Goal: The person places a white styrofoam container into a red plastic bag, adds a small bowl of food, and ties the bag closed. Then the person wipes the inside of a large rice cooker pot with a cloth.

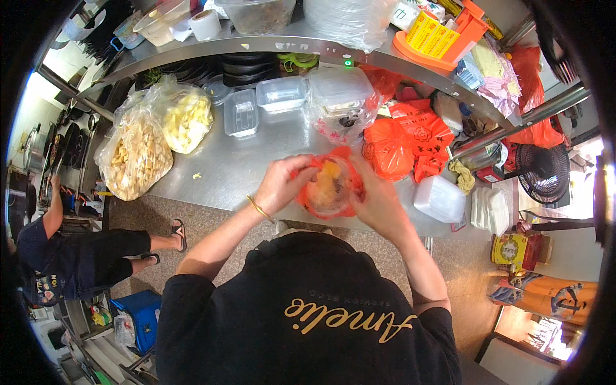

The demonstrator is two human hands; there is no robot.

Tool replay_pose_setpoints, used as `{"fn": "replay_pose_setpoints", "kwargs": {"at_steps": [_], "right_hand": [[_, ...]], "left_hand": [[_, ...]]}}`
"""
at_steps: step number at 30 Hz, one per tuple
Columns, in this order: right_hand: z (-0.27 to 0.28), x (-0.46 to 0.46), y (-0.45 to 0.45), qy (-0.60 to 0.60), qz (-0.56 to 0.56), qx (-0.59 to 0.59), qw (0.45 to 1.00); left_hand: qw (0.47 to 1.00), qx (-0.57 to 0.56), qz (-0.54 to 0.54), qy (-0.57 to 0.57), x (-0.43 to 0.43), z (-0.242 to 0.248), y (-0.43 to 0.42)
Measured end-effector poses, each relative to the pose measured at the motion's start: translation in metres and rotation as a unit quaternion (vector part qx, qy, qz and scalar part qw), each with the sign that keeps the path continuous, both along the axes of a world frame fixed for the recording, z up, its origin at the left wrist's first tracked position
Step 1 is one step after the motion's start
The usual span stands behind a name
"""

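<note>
Near the front edge of the steel counter (202,180) a round clear plastic container (329,192) with yellowish food sits inside a red plastic bag (308,204). My left hand (286,183) grips the bag's left side, thumb and fingers closed on it. On the bag's right side, my right hand (375,197) is blurred, its fingers at the bag; its grip is hard to make out. Behind the container stands a clear bag holding lidded plastic boxes (341,91). More red plastic bags (392,149) lie just beyond my right hand.
Bags of cut food (134,159) and yellow pieces (187,120) stand left. Two clear trays (241,113) lie behind. White plastic containers (439,198) are stacked right, beside white packets (490,209). A steel shelf (269,44) overhangs the counter's back. Another person (72,260) stands at far left.
</note>
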State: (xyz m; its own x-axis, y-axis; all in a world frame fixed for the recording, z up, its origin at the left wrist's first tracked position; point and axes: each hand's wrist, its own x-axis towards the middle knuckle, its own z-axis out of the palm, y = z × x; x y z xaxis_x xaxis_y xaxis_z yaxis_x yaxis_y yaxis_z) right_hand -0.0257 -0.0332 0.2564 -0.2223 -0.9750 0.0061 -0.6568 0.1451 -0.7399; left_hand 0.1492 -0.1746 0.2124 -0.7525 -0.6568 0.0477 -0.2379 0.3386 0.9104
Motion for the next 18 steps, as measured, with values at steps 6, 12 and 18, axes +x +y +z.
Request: {"fn": "replay_pose_setpoints", "kwargs": {"at_steps": [6,12,18], "right_hand": [[-0.024,0.006,-0.012,0.195,0.041,-0.093,0.976],[-0.015,-0.004,-0.015,-0.052,0.081,-0.1,0.99],[-0.019,-0.008,-0.016,0.186,0.164,-0.183,0.951]], "left_hand": [[0.977,-0.194,-0.034,0.081,-0.007,-0.022,0.004],[0.989,0.071,-0.028,0.129,-0.014,-0.049,0.003],[0.985,-0.051,-0.166,0.024,-0.009,-0.044,-0.007]]}}
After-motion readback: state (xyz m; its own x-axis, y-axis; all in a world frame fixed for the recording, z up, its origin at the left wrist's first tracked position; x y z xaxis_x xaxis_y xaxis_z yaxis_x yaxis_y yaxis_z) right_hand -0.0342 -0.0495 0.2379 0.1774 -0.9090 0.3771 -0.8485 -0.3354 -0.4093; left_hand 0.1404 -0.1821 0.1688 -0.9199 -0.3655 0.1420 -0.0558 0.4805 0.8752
